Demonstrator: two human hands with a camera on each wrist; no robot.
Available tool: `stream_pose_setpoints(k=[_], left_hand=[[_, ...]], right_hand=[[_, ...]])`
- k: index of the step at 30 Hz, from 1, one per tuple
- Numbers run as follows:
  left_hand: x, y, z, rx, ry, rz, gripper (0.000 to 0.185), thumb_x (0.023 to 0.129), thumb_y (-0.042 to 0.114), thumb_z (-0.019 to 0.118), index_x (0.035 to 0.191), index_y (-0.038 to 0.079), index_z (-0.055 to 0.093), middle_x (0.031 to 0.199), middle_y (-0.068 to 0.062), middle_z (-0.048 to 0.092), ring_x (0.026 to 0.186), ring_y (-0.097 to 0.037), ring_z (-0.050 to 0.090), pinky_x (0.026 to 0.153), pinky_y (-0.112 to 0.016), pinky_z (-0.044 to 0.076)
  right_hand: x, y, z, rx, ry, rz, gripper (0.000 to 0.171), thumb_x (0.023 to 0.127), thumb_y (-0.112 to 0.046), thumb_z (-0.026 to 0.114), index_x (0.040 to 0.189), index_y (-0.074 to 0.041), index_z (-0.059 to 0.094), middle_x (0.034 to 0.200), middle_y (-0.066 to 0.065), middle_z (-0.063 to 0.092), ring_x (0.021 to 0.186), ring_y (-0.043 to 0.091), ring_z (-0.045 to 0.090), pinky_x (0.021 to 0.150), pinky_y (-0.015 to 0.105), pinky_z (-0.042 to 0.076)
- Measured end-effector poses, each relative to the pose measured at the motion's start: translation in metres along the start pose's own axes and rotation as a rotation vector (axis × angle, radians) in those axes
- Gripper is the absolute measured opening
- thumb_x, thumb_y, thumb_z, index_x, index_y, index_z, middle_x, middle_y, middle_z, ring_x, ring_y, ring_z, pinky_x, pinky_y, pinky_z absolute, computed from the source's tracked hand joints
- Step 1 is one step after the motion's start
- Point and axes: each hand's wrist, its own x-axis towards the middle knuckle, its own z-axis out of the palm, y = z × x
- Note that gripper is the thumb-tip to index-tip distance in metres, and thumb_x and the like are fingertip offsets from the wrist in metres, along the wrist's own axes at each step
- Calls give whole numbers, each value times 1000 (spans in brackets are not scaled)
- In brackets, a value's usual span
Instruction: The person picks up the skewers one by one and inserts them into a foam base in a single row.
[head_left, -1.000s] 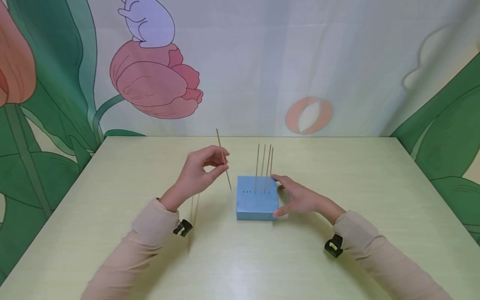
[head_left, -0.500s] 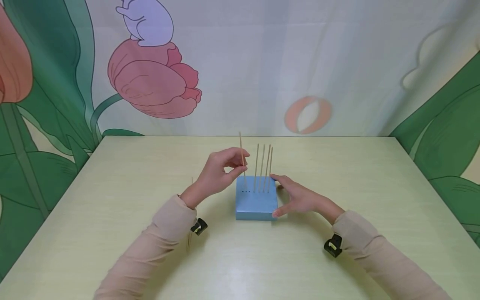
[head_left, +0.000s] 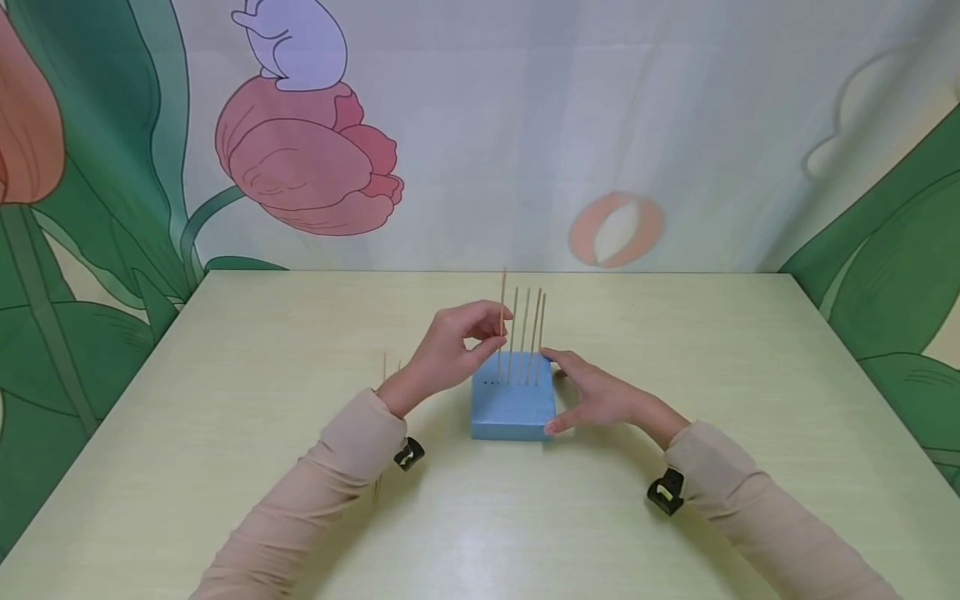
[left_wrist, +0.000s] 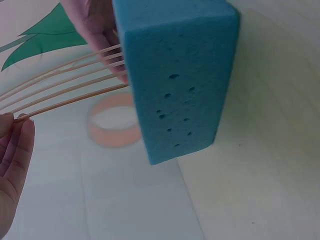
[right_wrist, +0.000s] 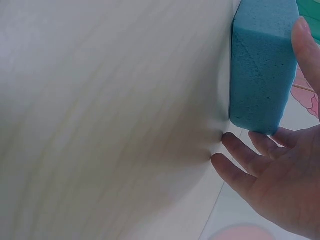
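Left hand (head_left: 450,354) pinching thin wooden skewer (head_left: 502,312) upright over square blue foam block (head_left: 513,406) on pale green worktop (head_left: 675,333), beside three standing skewers (head_left: 528,333); right hand (head_left: 600,396), fingers straight, steadying block's right side.

You wear long beige sleeves (head_left: 330,467) on both arms, with a small black-and-yellow camera (head_left: 666,490) strapped under each wrist.
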Motion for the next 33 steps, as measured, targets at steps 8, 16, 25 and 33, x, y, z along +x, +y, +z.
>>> stream_pose_setpoints(k=[8, 16, 25, 33], left_hand=[[-9, -7, 10, 60, -15, -31, 21, 78, -11, 63, 96, -4, 56, 76, -9, 60, 69, -16, 60, 62, -17, 51], [-11, -7, 7, 83, -52, -78, 32, 79, -8, 63, 109, -6, 52, 80, -9, 59, 73, -17, 61, 67, -19, 51], [-28, 0, -39, 194, -118, -185, 45, 80, 5, 68, 121, -2, 49, 95, -11, 59, 87, -20, 60, 76, -31, 51], [-56, -17, -80, 423, -288, -339, 67, 83, 32, 67, 137, 5, 36, 122, -13, 51, 112, -27, 48, 91, -45, 42]], right_hand=[[2, 1, 1, -4, 2, -21, 104, 70, -31, 79, 143, 0, 11, 140, 22, 23, 123, 39, 33, 103, 51, 25], [1, 1, 1, 6, 2, -21, 105, 70, -31, 79, 143, 1, 11, 140, 23, 23, 124, 40, 32, 103, 51, 25], [-2, -1, 0, 17, -17, 22, 108, 69, -33, 79, 145, -4, 8, 143, 20, 19, 127, 36, 29, 103, 52, 24], [0, -2, 0, 18, -22, 20, 109, 68, -34, 79, 145, -4, 8, 145, 19, 17, 128, 35, 29, 104, 51, 23]])
